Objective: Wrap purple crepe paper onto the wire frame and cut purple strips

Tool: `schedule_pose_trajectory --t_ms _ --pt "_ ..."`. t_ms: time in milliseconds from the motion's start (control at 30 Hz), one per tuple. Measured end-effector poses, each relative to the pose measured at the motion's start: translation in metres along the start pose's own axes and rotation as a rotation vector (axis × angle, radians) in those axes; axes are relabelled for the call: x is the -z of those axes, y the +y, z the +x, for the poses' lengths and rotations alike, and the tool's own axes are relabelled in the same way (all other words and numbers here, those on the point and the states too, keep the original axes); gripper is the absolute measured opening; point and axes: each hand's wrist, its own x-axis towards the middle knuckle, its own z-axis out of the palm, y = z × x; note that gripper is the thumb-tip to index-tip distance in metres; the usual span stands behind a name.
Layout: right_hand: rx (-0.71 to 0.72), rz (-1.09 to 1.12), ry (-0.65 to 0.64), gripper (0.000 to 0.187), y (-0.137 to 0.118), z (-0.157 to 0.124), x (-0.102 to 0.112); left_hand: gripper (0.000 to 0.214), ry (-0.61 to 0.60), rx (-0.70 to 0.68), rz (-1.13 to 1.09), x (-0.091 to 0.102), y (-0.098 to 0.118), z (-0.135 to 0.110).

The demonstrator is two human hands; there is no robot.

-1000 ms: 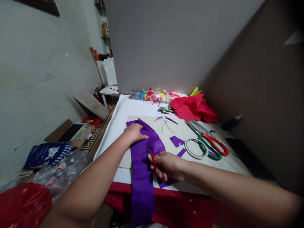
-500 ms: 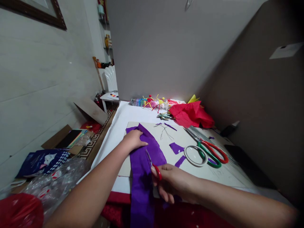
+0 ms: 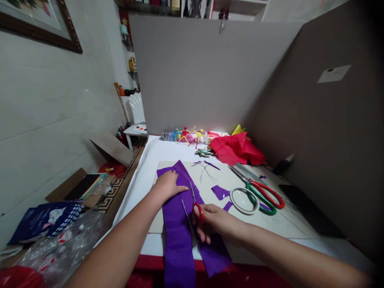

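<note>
A long purple sheet [image 3: 178, 236] of thin paper or cloth lies over a pale board [image 3: 195, 168] and hangs past the table's front edge. My left hand [image 3: 168, 185] rests flat on its upper left part, thumb stretched to the right. My right hand [image 3: 214, 221] grips small red-handled scissors [image 3: 199, 212], whose blades stand apart on the sheet. Below the blades a slit splits the sheet into a left strip and a right strip [image 3: 215, 256]. Purple scraps [image 3: 220, 192] lie to the right, near a white ring-shaped roll [image 3: 244, 201].
Large scissors with red and green handles [image 3: 264, 196] lie on the right. Crumpled red material [image 3: 238, 148], small pipe-cleaner figures [image 3: 186, 136] and a green shiny piece [image 3: 204, 152] are at the back. A grey panel [image 3: 216, 80] rises behind. Bags and a box [image 3: 72, 186] stand left.
The scissor blades have spread apart and sit a little further up the sheet. The right strip has swung away, widening the slit. My left hand stays pressed on the sheet; the view has tilted up.
</note>
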Motion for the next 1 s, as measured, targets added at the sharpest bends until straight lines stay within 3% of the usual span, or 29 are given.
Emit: schedule_pose_trajectory --t_ms 300,700,1000 --pt "-0.097 0.039 -0.031 0.048 0.003 -0.005 0.006 0.045 0.021 0.027 0.021 0.002 0.003 0.001" --pt "-0.351 0.140 -0.078 0.049 0.004 -0.014 -0.007 0.044 0.037 0.074 0.003 0.000 0.003 0.002" --pt "-0.443 0.153 -0.096 0.052 0.007 -0.021 -0.010 0.044 0.028 0.070 -0.001 0.002 0.001 0.002"
